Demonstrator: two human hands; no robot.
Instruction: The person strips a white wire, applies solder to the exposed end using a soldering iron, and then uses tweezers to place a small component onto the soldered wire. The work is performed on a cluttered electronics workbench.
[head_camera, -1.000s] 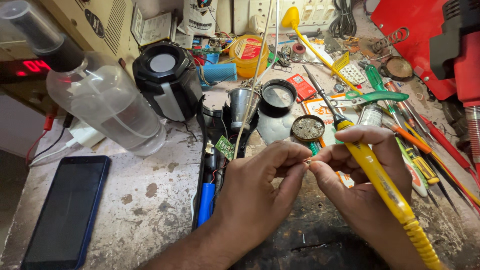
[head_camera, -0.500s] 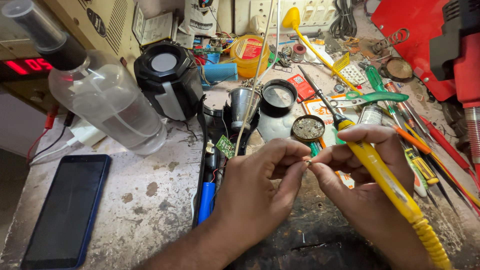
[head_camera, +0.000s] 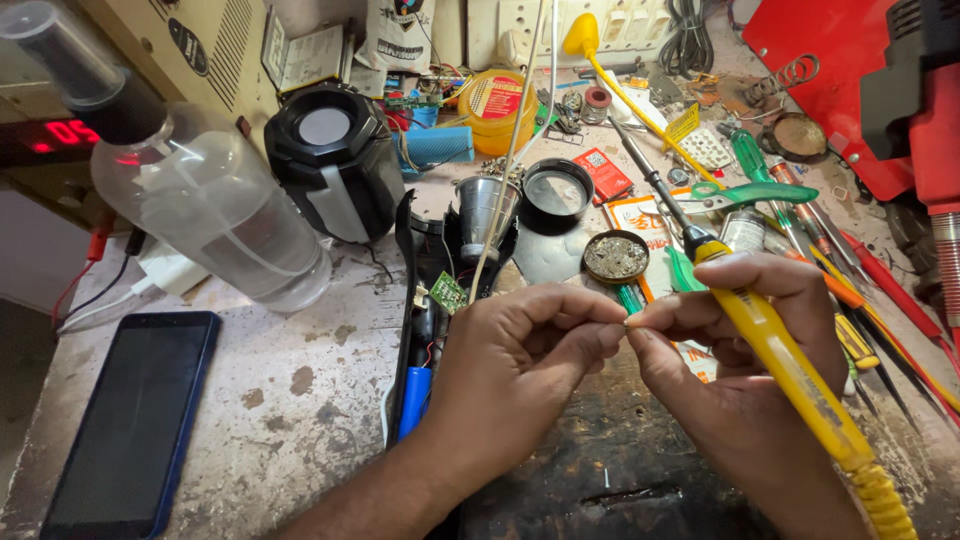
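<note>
Tiny part pinched between thumb and forefinger tips of left hand (head_camera: 520, 365) and right hand (head_camera: 745, 360); too small to identify, only a pale speck visible where the fingertips meet, above the dark scorched patch of the worn workbench (head_camera: 290, 400). Right hand also clenched around yellow-handled soldering iron (head_camera: 775, 350), shaft running up and away to a dark tip, lower end of handle and ribbed cable sleeve cut off at bottom right edge. Thin silver solder wire (head_camera: 510, 150) rising from behind left-hand knuckles to top edge; lower end hidden, contact with the hand not determinable. Opened black torch body (head_camera: 425, 310) just beside left hand, small green circuit board (head_camera: 447, 292) and blue cylindrical cell (head_camera: 413, 400) inside, partly covered by the wrist. Round tin of dull flux (head_camera: 615, 258) just beyond the fingertips. Clear plastic bottle with dark cap (head_camera: 210, 215) lying tilted at left, cap end cut off by frame. Black smartphone (head_camera: 130, 425) screen-up at lower left, corner cropped. Compared with half a second earlier: hands and pinch in the same place, iron at the same angle, bench items unmoved.
</note>
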